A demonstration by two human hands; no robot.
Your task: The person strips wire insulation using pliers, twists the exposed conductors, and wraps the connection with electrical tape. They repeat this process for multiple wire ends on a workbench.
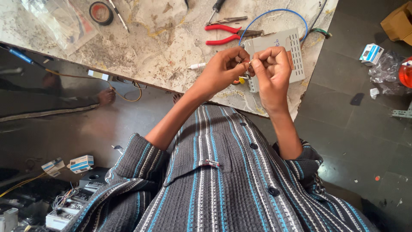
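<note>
Two bare hands meet near the upper middle of the frame, above the edge of a marble table (150,47). The left hand (223,68) and the right hand (272,71) both have narrow, pinched fingers, closed on a thin wire (249,62) between their fingertips. The wire is very small (its colour I cannot tell), and its short visible part runs roughly left to right across the picture. Just behind the hands lies a grey box device (281,51), its long side going from left to right, slightly tilted. Red-handled pliers (225,34) lie above the left hand, with jaws pointing right, near a blue cable (274,13).
</note>
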